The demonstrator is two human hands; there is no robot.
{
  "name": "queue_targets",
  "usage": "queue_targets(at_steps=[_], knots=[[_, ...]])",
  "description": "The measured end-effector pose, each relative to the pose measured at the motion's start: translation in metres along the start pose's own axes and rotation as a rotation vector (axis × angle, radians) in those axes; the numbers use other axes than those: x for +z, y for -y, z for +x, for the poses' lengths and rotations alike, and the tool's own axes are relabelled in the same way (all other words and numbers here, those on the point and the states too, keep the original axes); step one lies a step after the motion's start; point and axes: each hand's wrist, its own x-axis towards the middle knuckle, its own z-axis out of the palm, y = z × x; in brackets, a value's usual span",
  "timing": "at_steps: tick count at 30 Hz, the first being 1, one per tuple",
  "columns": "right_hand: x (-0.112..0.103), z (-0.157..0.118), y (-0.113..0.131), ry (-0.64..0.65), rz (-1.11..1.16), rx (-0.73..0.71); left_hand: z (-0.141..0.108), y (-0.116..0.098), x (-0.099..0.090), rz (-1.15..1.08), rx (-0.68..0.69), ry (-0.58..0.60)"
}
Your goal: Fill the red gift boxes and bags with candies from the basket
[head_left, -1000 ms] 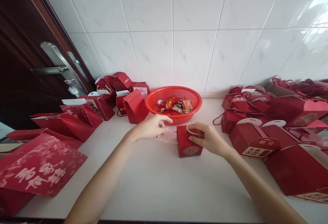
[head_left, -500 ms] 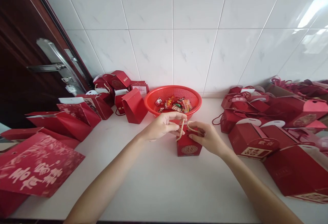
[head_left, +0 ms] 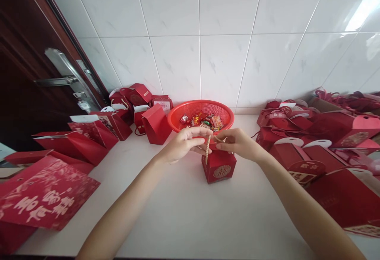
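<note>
A small red gift box (head_left: 219, 167) with a gold round emblem stands on the white table, its top partly hidden by my fingers. From its left side rises a twisted gold rope handle (head_left: 208, 147). My left hand (head_left: 185, 144) pinches this rope above the box. On the other side, my right hand (head_left: 236, 144) is closed on the rope's other part, with thumb and fingertips together over the lid. Just behind both hands sits a red plastic basket (head_left: 175, 113) with wrapped candies (head_left: 208, 120) inside.
Red gift bags (head_left: 89, 137) and boxes line the left side, near a dark door (head_left: 20, 54) with a metal handle. More red gift boxes (head_left: 289, 155) crowd the right side. A white tiled wall (head_left: 225, 62) closes off the back.
My right hand has lifted slightly from the box top, drawing the rope up and toward my left hand. The box has turned a little, and the left rope now hangs straighter.
</note>
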Motion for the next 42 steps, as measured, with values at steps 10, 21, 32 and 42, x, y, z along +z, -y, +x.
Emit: queue_targets(at_steps=[10,21,32,42], knots=[[-0.006,0.007,0.034,0.007,0.176,0.11,-0.006,-0.003,0.008,0.06,0.094,-0.055],[0.003,0.009,0.023,0.02,0.146,0.182,-0.007,0.001,0.021,0.062,0.105,-0.031],[0.008,0.007,0.028,-0.117,0.095,0.215,-0.012,0.004,0.022,0.406,0.13,-0.087],[0.002,0.005,0.034,-0.073,0.39,0.142,0.003,0.032,0.025,0.774,0.166,-0.237]])
